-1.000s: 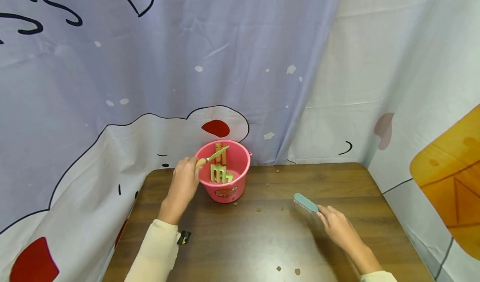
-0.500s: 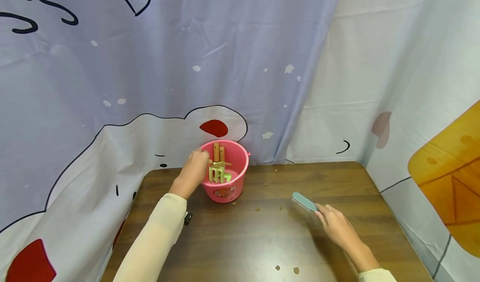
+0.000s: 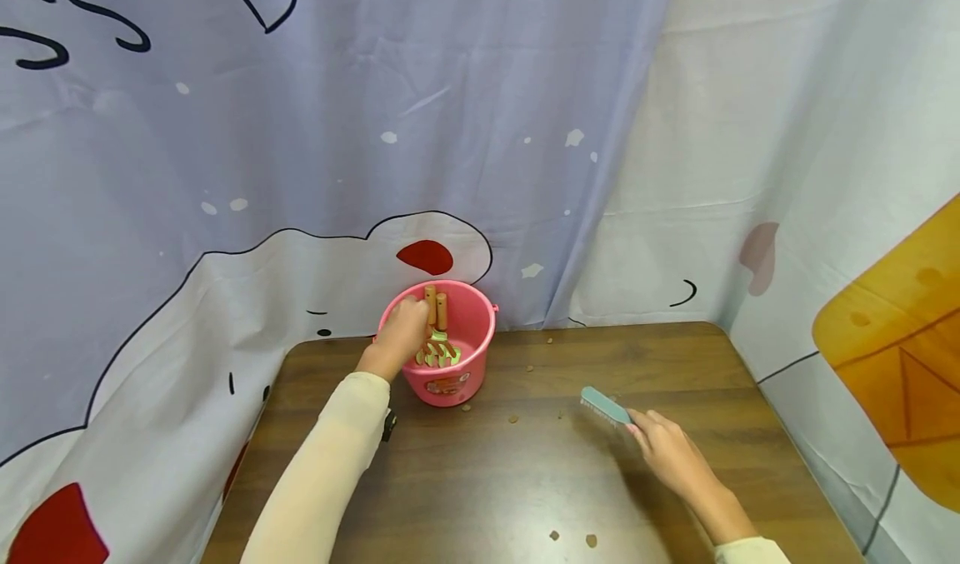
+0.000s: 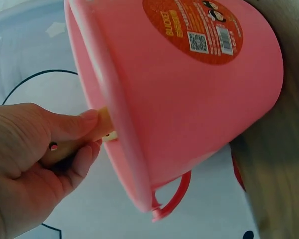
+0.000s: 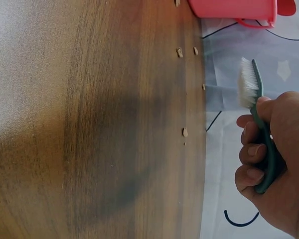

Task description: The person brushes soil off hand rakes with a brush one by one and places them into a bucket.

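A pink bucket stands upright at the back of the table. My left hand reaches over its near left rim, pinching the wooden handle of a small garden tool between thumb and fingers. The tool's head is inside the bucket and hard to make out. More wooden handles of green garden tools lean against the bucket's far inner wall. At the right, my right hand grips a teal brush by its handle. White bristles show in the right wrist view, and the brush is held above the table.
Several small brown scraps lie scattered over the wooden table. A printed curtain hangs right behind the table's back edge. The bucket's handle hangs down at its side in the left wrist view.
My left hand has moved right and over the bucket, lowering the garden tool from above the rim into it. The right hand with the brush has hardly moved.
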`<state>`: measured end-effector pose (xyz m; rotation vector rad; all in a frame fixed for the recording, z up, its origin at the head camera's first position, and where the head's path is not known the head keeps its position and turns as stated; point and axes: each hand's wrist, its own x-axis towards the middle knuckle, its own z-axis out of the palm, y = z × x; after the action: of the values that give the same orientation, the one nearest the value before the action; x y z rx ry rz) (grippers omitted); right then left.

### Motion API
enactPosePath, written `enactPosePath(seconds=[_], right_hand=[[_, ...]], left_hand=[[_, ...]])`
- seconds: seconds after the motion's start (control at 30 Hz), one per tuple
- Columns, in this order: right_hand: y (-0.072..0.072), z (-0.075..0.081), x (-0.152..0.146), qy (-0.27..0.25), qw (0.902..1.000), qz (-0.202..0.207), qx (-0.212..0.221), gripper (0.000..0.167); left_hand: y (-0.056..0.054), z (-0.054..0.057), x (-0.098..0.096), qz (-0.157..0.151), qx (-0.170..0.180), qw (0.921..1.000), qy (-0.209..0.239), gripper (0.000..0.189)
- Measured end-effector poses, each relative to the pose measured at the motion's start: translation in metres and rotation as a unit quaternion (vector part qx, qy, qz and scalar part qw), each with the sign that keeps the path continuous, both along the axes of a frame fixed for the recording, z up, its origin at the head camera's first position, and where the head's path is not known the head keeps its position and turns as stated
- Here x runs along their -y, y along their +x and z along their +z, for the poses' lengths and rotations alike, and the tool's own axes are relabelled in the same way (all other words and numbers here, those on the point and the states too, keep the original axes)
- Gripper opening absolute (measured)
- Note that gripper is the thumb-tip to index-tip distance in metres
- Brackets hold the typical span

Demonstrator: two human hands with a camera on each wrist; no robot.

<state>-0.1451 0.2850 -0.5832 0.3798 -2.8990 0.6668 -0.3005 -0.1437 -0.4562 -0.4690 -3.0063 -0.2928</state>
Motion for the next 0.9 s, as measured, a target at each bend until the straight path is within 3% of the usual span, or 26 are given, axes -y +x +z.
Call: enactPosePath(seconds=[0.53,0.9], right_hand=[[0.002,-0.004,-0.002,0.001,0.9999,-0.004,-0.013,0.031],[0.003,-0.002,-0.002,-0.002,1.0,-0.003,-0.003,0.031]], left_hand=[[-0.01,-0.021,-0.011,0.054,0.07,0.993,0.078,0.023],[-0.02,-0.038,-0.01,0.073,0.068,0.9913,0.086,0.02]])
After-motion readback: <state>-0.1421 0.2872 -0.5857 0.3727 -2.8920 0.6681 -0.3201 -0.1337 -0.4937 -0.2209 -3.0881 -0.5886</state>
